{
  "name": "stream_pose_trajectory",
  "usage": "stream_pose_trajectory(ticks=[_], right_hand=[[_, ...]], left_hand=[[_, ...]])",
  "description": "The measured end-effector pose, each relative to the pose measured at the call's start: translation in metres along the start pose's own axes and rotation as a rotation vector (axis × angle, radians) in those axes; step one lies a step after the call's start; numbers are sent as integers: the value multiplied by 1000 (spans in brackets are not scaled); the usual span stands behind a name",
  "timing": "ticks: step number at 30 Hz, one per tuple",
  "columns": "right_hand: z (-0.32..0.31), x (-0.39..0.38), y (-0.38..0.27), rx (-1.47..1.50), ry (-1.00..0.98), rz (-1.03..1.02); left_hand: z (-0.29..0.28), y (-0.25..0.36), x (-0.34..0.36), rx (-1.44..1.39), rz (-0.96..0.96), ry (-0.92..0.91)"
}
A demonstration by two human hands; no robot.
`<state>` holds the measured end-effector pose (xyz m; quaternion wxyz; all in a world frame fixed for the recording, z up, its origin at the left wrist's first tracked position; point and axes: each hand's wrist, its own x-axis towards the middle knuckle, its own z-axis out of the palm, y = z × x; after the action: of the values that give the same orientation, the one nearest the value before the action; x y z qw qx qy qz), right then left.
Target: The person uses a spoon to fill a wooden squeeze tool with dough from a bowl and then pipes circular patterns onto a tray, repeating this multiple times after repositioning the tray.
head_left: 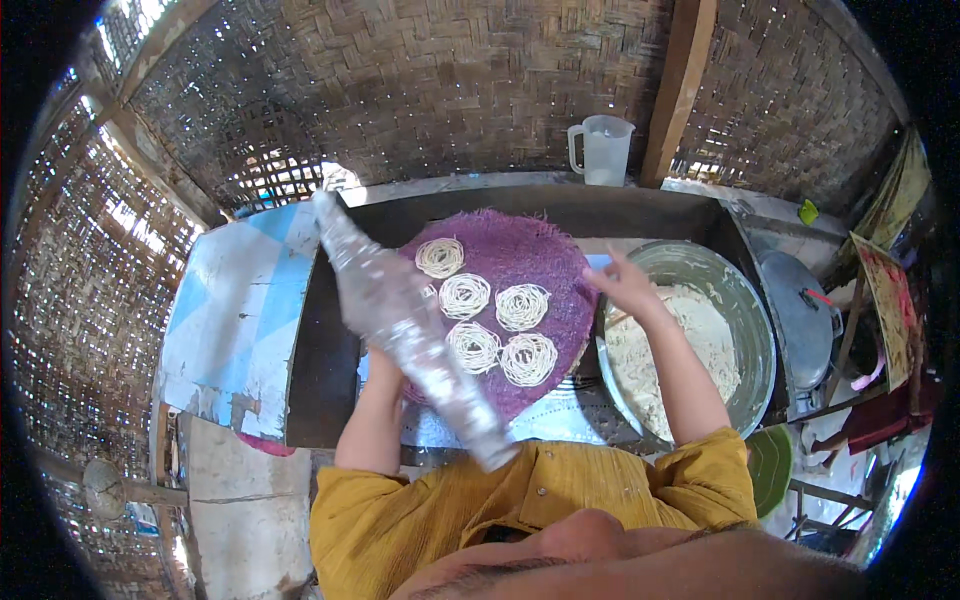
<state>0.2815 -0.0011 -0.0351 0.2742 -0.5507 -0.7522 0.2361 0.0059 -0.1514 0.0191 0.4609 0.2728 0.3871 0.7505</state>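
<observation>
A long, crumpled, silvery plastic bundle (pixel 420 370) lies diagonally over the left side of a round purple mesh sheet (pixel 535 245), which carries several pale noodle coils (pixel 522 306). My left hand is hidden behind the bundle; only its forearm (pixel 365 430) shows. My right hand (pixel 625 285) is at the sheet's right edge, above the wide metal bowl (pixel 750 350), with fingers apart and index raised; whether it touches the sheet I cannot tell. The bowl holds pale doughy batter (pixel 675 365), with a wooden stick (pixel 617 320) partly visible under my hand.
A dark box-like counter (pixel 330 400) holds the work, with a blue-and-white board (pixel 225 310) at left. A translucent pitcher (pixel 606 150) stands behind by the woven wall (pixel 400 80). A metal lidded pot (pixel 795 320) and a green basin (pixel 768 470) are at right.
</observation>
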Motion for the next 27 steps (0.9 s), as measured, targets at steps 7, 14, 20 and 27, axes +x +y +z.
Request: stream_pose_trajectory(ticks=[7,14,20,27], right_hand=[[29,-14,17,748,-399,301],[25,-53,27,897,-284,475],[39,-133,-20,1155,-426,669],[-3,-154,-31,268,-975,-27]], left_hand=[[-87,5,-30,19,371,-163],[-93,19,-44,35,450,-281],[-96,15,-44,111,457,-351],[13,39,-61,361,140,167]])
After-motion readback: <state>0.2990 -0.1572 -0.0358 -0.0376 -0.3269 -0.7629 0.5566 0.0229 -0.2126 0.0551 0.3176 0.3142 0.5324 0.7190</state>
